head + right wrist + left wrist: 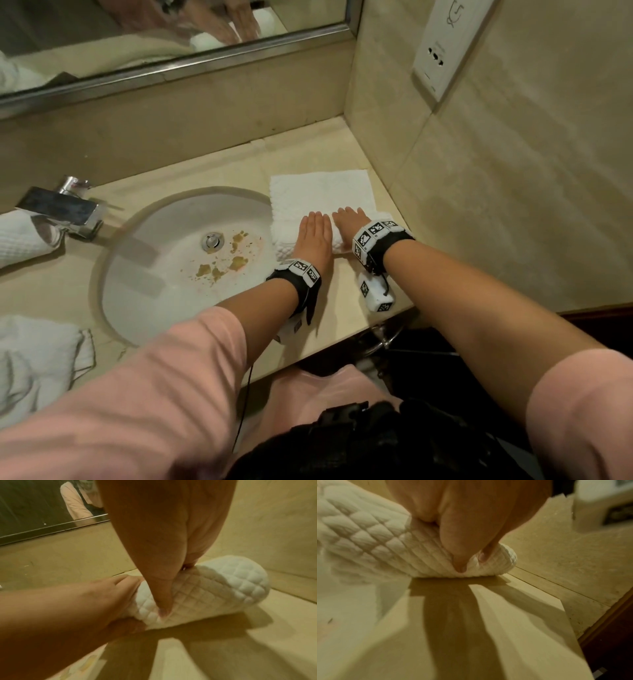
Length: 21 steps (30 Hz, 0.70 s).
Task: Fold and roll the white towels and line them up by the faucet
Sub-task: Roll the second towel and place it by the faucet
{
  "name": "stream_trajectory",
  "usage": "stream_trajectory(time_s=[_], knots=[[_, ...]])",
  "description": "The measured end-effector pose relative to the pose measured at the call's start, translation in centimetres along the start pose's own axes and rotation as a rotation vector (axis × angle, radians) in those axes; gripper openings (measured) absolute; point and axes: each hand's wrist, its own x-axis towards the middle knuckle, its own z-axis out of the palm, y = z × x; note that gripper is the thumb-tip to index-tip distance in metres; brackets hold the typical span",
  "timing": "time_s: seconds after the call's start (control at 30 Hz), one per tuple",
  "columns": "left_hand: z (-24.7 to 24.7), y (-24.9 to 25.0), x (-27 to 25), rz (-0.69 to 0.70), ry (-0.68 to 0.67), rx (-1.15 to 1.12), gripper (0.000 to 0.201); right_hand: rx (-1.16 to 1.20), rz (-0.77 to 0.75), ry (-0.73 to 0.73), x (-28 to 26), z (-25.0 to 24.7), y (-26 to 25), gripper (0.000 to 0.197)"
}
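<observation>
White towel (320, 192): on the countertop (342, 284) right of the sink (154, 274), well apart from the faucet (61, 209). Near part rolled, long axis running left to right along the counter's front edge; flat remainder points toward the back wall. Soft, light, likely springy, so best held across the roll's middle. Left hand (313, 236) and right hand (349, 219) lie side by side on it, fingers together over the top, thumbs (163, 599) pressed into its near side.

No word or number can be read. The white wall plate (448, 41) carries a thin drawn sign, perhaps a shaver symbol, above faint blurred print. The right wrist band (375, 234) and the left wrist band (303, 270) show black-and-white square code marks.
</observation>
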Motion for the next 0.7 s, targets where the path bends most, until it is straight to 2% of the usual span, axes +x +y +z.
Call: stream_trajectory(time_s=[0.07,0.1,0.33,0.43,0.6,0.7], knots=[[-0.2,-0.5,0.4,0.024,-0.010,-0.010,0.059,0.058,0.024,0.057,-0.9,1.2,-0.3,0.092],[-0.4,-0.6,0.6,0.033,-0.015,-0.013,0.059,0.084,0.035,0.102,-1.6,2.0,-0.4,0.095],[-0.7,-0.6,0.9,0.021,-0.013,-0.015,0.057,0.198,0.032,0.419,-4.6,5.7,-1.8,0.073],[-0.7,-0.8,1.3,0.017,-0.008,-0.023,0.057,0.180,0.037,0.539,-5.5,7.2,-2.3,0.074],[-0.8,-1.0,1.7,0.018,-0.018,-0.021,0.059,0.162,-0.016,0.555,-4.9,7.3,-1.9,0.070],[-0.8,-1.0,1.9,0.014,-0.014,-0.006,0.060,0.117,-0.049,0.474,-4.1,6.0,-0.9,0.072]])
